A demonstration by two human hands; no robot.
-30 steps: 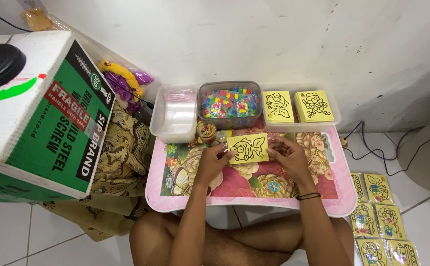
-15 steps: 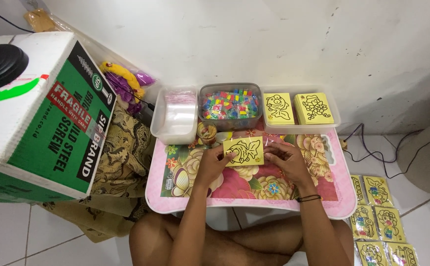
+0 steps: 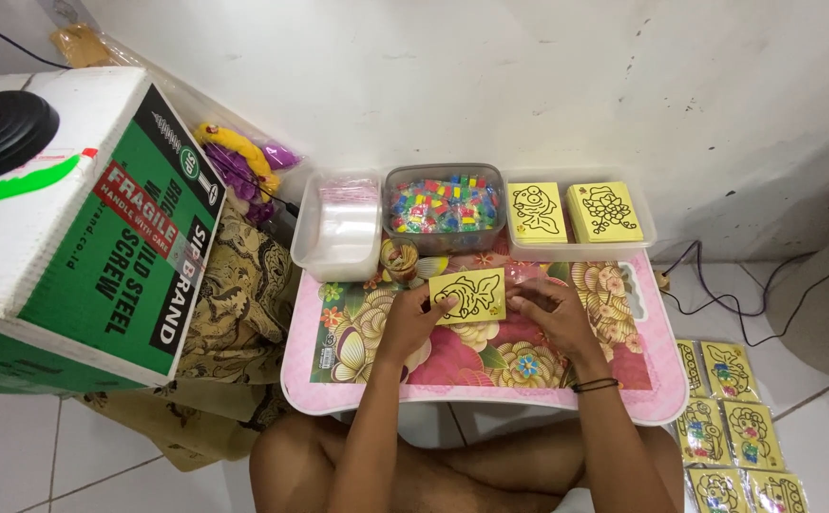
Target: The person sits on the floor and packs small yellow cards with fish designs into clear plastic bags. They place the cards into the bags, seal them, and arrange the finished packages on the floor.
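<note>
Both my hands hold one yellow card with a black outline drawing point(image 3: 468, 295) just above a pink flower-patterned lap table point(image 3: 338, 399). My left hand point(image 3: 412, 320) grips the card's left edge, and my right hand point(image 3: 549, 311) pinches its right edge. Behind the card stand a clear tub of small colourful pieces point(image 3: 444, 206), a clear tub of plastic sleeves point(image 3: 340, 222), and a tray holding two stacks of yellow cards point(image 3: 570, 211). A small roll of tape point(image 3: 399, 259) sits by the tubs.
A large green and white cardboard box point(image 3: 82, 237) stands at the left on patterned cloth point(image 3: 234, 294). Several packed yellow cards point(image 3: 733, 437) lie on the tile floor at the right. A white wall is close behind, and cables point(image 3: 718, 285) trail at the right.
The yellow card has shifted slightly left and lower between my hands, coming closer over the table. The tubs and the tray have stayed put.
</note>
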